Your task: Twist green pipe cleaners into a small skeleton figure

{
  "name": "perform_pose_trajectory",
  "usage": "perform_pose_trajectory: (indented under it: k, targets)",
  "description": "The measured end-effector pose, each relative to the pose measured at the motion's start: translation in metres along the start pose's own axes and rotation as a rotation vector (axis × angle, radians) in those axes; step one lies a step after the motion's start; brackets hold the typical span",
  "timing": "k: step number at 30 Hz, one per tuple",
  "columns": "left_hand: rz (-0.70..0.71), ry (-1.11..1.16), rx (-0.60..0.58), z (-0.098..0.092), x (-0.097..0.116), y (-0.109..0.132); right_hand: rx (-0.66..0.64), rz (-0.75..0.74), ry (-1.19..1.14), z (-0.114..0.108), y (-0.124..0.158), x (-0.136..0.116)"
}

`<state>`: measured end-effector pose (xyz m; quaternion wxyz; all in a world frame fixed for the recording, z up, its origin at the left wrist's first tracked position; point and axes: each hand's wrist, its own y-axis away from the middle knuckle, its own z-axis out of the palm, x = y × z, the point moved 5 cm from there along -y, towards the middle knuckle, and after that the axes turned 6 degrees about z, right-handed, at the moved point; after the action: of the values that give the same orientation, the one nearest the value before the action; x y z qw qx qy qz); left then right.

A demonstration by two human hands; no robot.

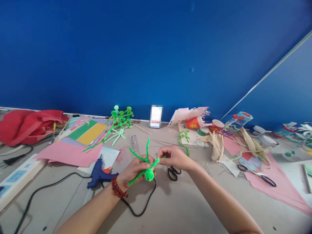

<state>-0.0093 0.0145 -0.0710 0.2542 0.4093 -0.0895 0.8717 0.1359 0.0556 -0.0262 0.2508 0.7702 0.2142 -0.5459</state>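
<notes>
Head view: one green pipe-cleaner figure, held above the tabletop, between a blue glue gun and black scissors. Done: tight coiled ball, strands twisted out as limbs. Outstanding: limbs less shaped than on the standing green figures at the far edge. Long axis near upright in view, top strand pointing toward that edge. Left hand: fingers curled closed round the figure's middle. Right hand: fingers pinched nearly shut on a strand end.

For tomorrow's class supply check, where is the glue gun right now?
In the head view, the blue glue gun lies left of centre on the table, just left of the left hand and its red bead bracelet, beside a black cord.
</notes>
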Motion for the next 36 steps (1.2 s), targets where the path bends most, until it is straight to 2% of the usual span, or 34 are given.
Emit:
perform_pose_trajectory:
  k: [5, 7, 9, 11, 15, 18, 21, 24, 28, 33, 36]
  targets:
    - [-0.095, -0.162, 0.015, 0.003, 0.0, 0.002, -0.251, 0.012, 0.023, -0.004, -0.015, -0.013]
    - [-0.102, -0.213, 0.033, 0.004, -0.001, 0.0, -0.301, 0.001, 0.11, -0.002, -0.018, -0.024]
    - [-0.097, -0.244, 0.046, 0.003, -0.002, -0.002, -0.294, -0.022, 0.295, 0.0, -0.019, -0.035]
    - [-0.087, -0.25, 0.07, 0.0, -0.003, -0.003, -0.224, -0.073, 0.505, 0.002, -0.017, -0.046]
    - [-0.052, -0.28, 0.196, -0.012, -0.004, -0.004, 0.019, -0.268, 0.833, 0.01, -0.003, -0.064]
    - [-0.022, -0.26, 0.281, -0.015, -0.002, -0.004, 0.205, -0.435, 1.073, 0.021, 0.012, -0.068]
    - [0.027, -0.163, 0.307, -0.01, 0.002, -0.005, 0.409, -0.591, 1.22, 0.03, 0.028, -0.064]
    - [0.054, -0.08, 0.337, -0.008, 0.003, -0.006, 0.539, -0.709, 1.206, 0.033, 0.042, -0.056]
    - [0.049, 0.012, 0.359, -0.012, -0.001, -0.005, 0.586, -0.759, 1.096, 0.031, 0.051, -0.04]
    - [0.033, 0.122, 0.234, -0.008, -0.005, -0.004, 0.583, -0.7, 0.762, 0.018, 0.044, -0.024]
    - [0.006, 0.143, 0.106, -0.002, -0.004, -0.003, 0.494, -0.599, 0.474, 0.007, 0.034, -0.018]
